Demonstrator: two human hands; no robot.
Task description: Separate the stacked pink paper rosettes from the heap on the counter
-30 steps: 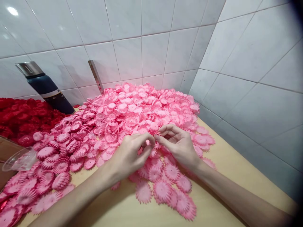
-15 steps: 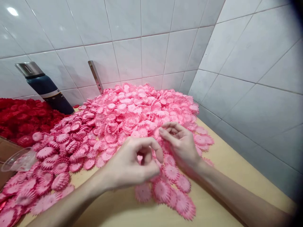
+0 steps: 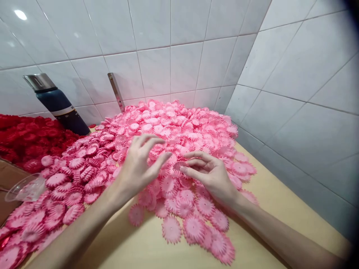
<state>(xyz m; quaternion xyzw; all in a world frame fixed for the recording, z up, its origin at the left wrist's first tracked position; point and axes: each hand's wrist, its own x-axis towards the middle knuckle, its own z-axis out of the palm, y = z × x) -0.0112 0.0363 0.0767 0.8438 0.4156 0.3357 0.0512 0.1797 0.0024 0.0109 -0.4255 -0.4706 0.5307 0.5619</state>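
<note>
A large heap of pink round discs with frilled edges (image 3: 165, 127), each with a small hole in the middle, covers the back of the table. Over the heap's front, my left hand (image 3: 143, 160) is open, thumb and fingers spread with nothing between them. Just to its right, my right hand (image 3: 209, 173) pinches one pink frilled disc (image 3: 178, 167) between thumb and fingertips. Below the hands, several loose discs (image 3: 193, 226) lie flat and partly overlap on the tabletop.
A dark blue flask (image 3: 63, 106) leans at the back left beside a pile of red frilled pieces (image 3: 30, 138). A clear plastic cup (image 3: 28, 188) lies near a cardboard box (image 3: 9, 186). A metal strip (image 3: 115, 91) rests against the tiled wall (image 3: 185, 63).
My left hand has moved left and up, and its curled fingers have spread. My right hand has turned slightly, and the disc at its fingertips now shows. The view has shifted a little.
</note>
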